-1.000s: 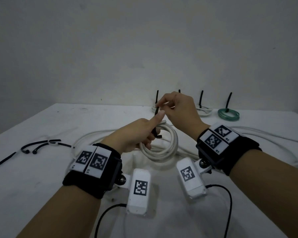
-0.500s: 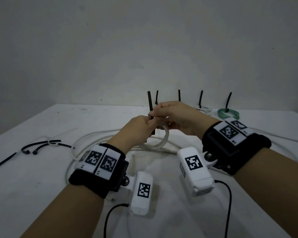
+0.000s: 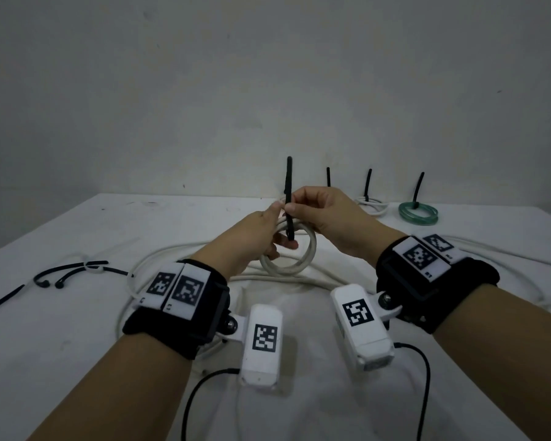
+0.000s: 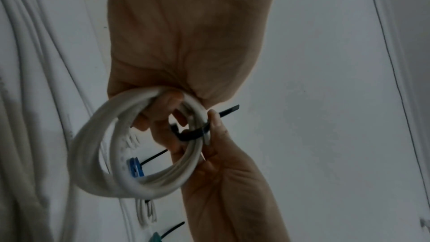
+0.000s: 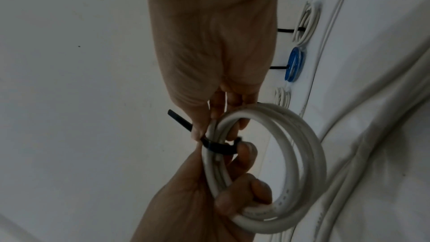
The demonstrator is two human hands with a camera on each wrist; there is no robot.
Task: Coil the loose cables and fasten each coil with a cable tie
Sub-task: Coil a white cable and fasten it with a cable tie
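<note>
A coil of white cable (image 3: 288, 265) (image 4: 93, 154) (image 5: 291, 144) hangs just above the table, with my left hand (image 3: 277, 230) (image 4: 163, 109) (image 5: 244, 172) curled round its rim. A black cable tie (image 3: 289, 186) (image 4: 190, 133) (image 5: 218, 147) is looped round the strands at the coil's top. Its tail sticks straight up in the head view. My right hand (image 3: 295, 206) (image 4: 211, 126) (image 5: 202, 128) pinches that tail right at the coil. A left finger lies against the tie on the inside of the coil.
Tied coils stand along the back edge by the wall: a white one (image 3: 371, 205), a green one (image 3: 418, 213) and a blue one (image 5: 294, 65). Loose white cable (image 3: 178, 253) snakes over the table. Spare black ties (image 3: 70, 272) lie at the left.
The coil has been lifted off the table and turned more upright. The tie's tail has come up through my right fingers and now stands well above both hands.
</note>
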